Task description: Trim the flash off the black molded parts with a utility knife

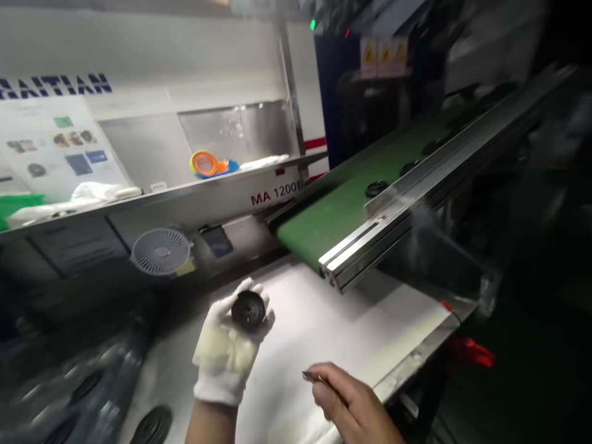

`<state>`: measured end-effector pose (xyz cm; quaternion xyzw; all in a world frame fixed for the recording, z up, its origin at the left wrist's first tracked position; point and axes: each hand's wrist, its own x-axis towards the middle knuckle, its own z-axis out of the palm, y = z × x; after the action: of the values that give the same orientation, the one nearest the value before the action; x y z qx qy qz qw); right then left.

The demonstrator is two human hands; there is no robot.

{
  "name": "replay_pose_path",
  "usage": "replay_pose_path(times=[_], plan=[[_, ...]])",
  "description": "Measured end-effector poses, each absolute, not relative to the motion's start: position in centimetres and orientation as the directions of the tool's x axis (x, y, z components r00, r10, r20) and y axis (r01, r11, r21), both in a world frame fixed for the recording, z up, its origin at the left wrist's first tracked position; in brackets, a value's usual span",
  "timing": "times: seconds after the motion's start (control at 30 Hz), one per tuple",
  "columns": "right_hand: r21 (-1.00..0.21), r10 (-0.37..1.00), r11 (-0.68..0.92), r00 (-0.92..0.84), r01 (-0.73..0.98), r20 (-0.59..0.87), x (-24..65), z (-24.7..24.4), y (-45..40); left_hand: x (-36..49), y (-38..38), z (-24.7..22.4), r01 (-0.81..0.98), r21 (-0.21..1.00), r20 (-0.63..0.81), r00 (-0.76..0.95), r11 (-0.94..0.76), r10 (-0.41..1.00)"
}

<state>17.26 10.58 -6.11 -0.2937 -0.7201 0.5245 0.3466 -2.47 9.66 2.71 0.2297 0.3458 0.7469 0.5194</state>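
Note:
My left hand [225, 351], in a white fabric glove, grips a round black moulded part [248, 310] above a white work table [351, 327]. The part's flat ribbed face turns upward. My right hand [349, 401] is bare and lies at the bottom of the view, pinching a small metal trimming blade [312, 376] whose tip points left, toward the black part but well apart from it. Several similar black parts [377, 188] sit in a line on a green conveyor belt [342, 209] that ends above the table. More black parts [152, 425] lie at the lower left.
A steel rail [383, 228] runs along the conveyor's right side. Behind stands a white moulding machine [272, 194] marked MA 1200, with a small fan [161, 251] clipped below its ledge. An orange ring [204, 164] and a white paper poster [55, 145] sit beyond. A red object [472, 351] lies past the table's right edge.

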Motion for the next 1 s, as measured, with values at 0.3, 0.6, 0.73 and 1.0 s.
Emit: replay_pose_path(times=[0.3,0.6,0.73,1.0], plan=[[-0.724,0.485,0.66,-0.85,0.202,0.205,12.2,-5.8,6.4,-2.1,-2.6,-6.5,-0.813,0.417,-0.467,-0.575,-0.406,0.671],[-0.424,0.561,0.799,-0.782,0.426,0.271,10.9,-6.8,4.9,-0.8,-1.2,-5.6,-0.878,0.243,-0.461,-0.479,-0.413,0.747],[-0.417,0.584,0.787,-0.768,0.455,0.264,10.7,-7.3,4.2,-0.4,-1.2,-5.4,-0.851,0.271,-0.458,-0.526,-0.451,0.717],[-0.489,0.589,0.76,-0.771,0.428,0.24,10.2,-7.7,2.4,-0.7,-0.5,-6.3,-0.706,0.385,-0.345,-0.707,-0.594,0.617]])
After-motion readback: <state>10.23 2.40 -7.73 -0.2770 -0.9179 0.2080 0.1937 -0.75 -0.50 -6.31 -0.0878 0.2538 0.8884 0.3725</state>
